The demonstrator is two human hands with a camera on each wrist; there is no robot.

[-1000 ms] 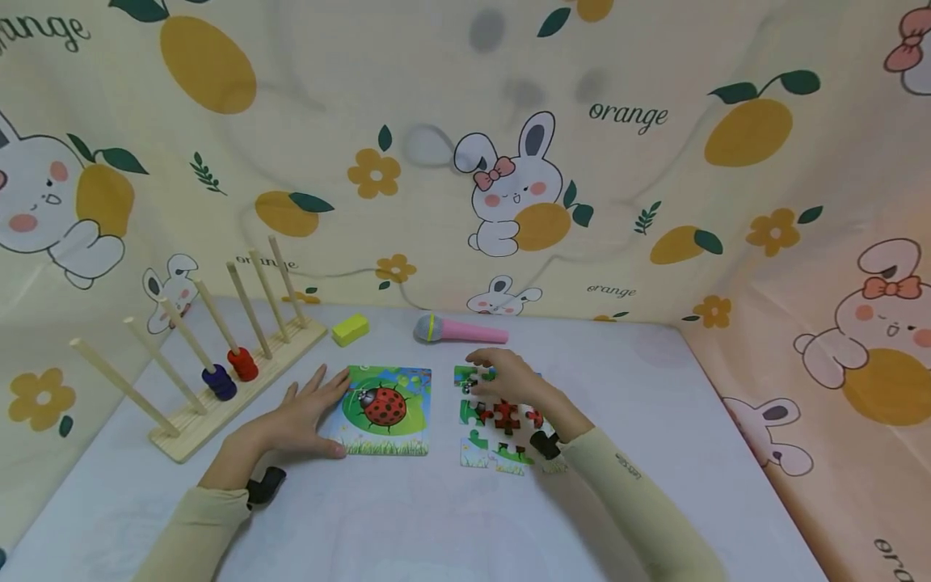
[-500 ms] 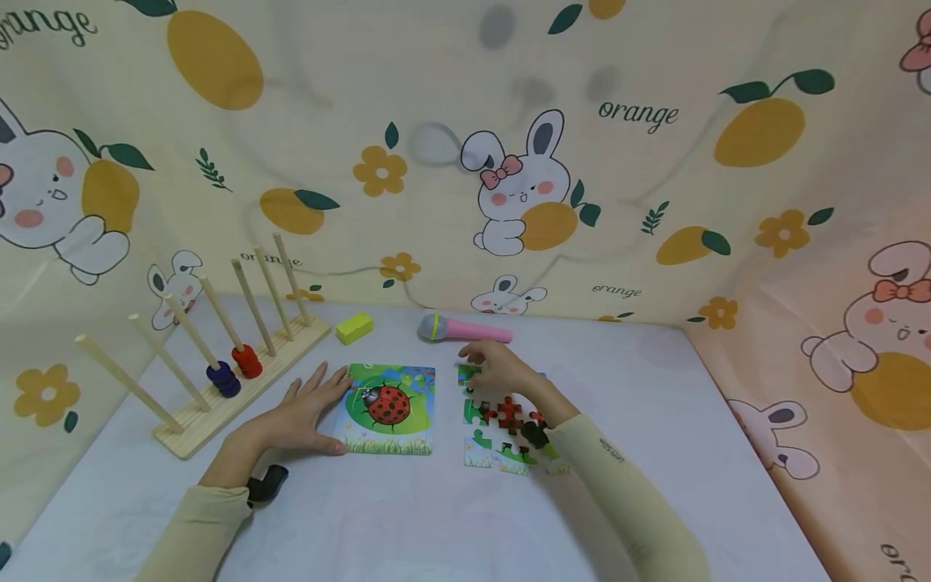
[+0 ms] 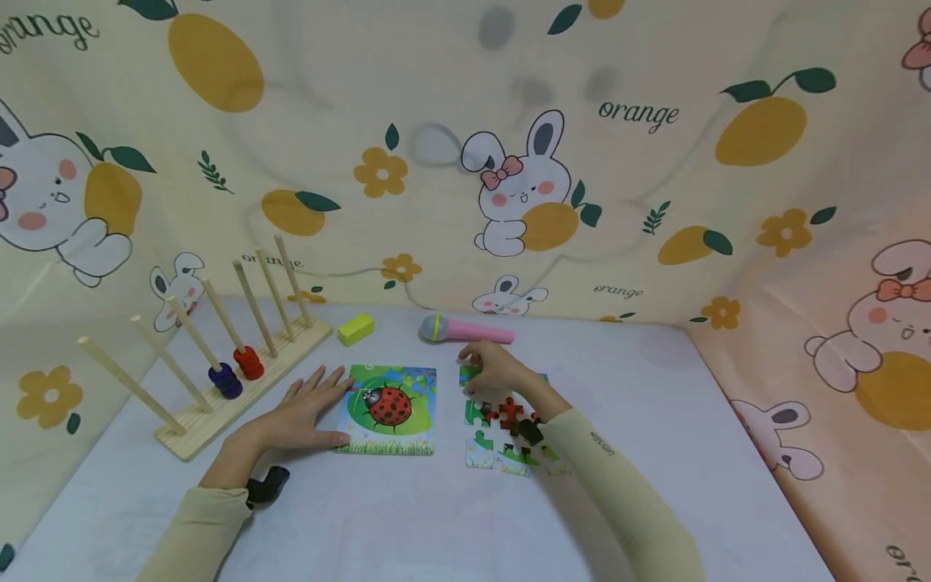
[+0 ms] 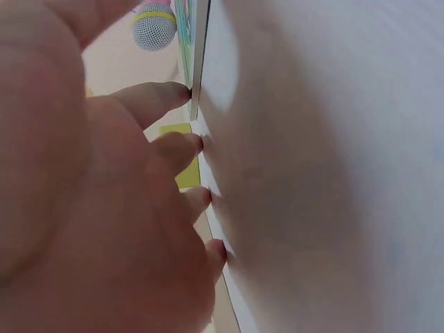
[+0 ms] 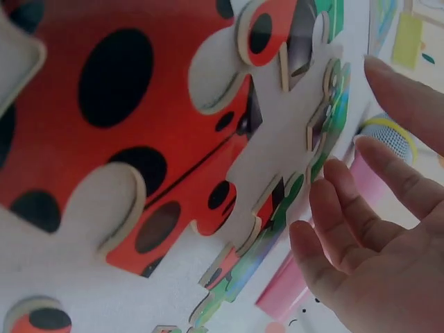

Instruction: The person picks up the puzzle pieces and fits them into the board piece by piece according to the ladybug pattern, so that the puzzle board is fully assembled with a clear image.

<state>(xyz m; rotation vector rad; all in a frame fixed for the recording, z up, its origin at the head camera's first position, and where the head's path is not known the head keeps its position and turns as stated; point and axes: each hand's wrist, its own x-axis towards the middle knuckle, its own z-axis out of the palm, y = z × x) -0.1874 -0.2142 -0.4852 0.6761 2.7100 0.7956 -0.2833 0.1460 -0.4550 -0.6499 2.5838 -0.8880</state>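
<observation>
Left hand (image 3: 309, 416), head view: fingers spread wide, laid along the left edge of a square, flat board printed with a red ladybug on green (image 3: 396, 404); thumb at its lower left corner. Board lies flat on the white tabletop (image 3: 407, 525). Right hand (image 3: 498, 373): fingers bent, above the upper left part of a group of wooden jigsaw pieces with a red-and-black ladybug print (image 3: 511, 414), just right of the board; grip unclear from this angle. Beyond the hands: a pink toy microphone with a grey head and yellow ring (image 3: 476, 330), and a bright yellow rectangular block (image 3: 355, 329). Far left, a pale wooden rack with seven pegs (image 3: 182, 442); dark blue rings (image 3: 226, 381) on one peg, red rings (image 3: 249, 363) on the next.

Left wrist view: one fingertip touches the board's edge; three others rest apart on the tabletop. Nothing gripped. Yellow block and microphone head show behind.

Right wrist view: thumb well apart from the loosely bent fingers, nothing between them. Fingertips near the outer green pieces; contact cannot be told. Pieces lie flat, several with gaps between. Microphone behind the fingers.
</observation>
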